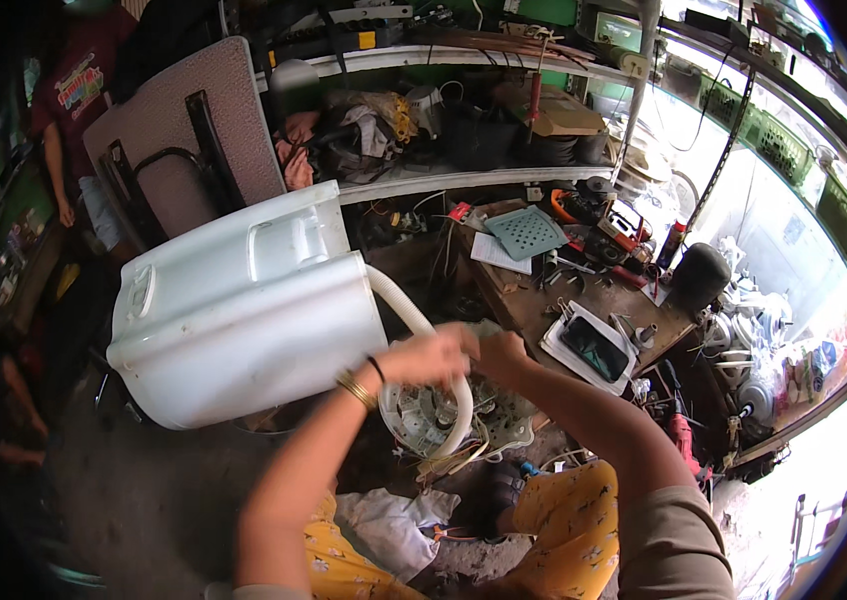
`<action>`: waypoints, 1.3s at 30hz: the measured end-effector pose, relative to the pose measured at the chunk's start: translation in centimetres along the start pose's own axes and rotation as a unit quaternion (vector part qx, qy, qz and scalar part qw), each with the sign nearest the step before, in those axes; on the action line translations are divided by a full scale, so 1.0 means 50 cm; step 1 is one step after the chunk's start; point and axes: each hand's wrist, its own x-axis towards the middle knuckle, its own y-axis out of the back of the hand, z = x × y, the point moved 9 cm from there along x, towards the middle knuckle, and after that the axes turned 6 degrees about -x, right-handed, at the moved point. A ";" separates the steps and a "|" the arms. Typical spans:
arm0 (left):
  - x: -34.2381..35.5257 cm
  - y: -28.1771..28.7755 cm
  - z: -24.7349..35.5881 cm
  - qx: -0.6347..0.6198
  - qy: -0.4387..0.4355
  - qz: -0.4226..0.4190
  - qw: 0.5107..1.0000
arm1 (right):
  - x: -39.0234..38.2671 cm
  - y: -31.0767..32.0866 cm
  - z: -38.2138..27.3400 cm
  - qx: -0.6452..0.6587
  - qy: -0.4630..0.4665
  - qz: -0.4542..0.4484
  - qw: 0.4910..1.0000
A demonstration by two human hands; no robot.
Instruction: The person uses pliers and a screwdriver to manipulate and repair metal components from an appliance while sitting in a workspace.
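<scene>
A white plastic washing machine body lies tipped on its side, its base facing the middle of the view. From it a pale ribbed drain hose curves down past my hands. My left hand crosses over the hose, slightly blurred, fingers bent together. Close against its fingertips is my right hand, closed. Whatever the fingers hold is hidden. Below them sits a pale round base part with metal pieces and loose wires.
A low wooden table to the right bears a phone, a teal perforated plate and an orange-white power tool. A grey-white cloth lies between my legs. Another person stands at far left. Cluttered shelves line the back.
</scene>
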 end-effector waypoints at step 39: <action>-0.288 -0.349 0.367 0.581 -0.111 0.030 0.806 | 0.063 -0.018 -0.039 -0.092 -0.043 -0.209 0.973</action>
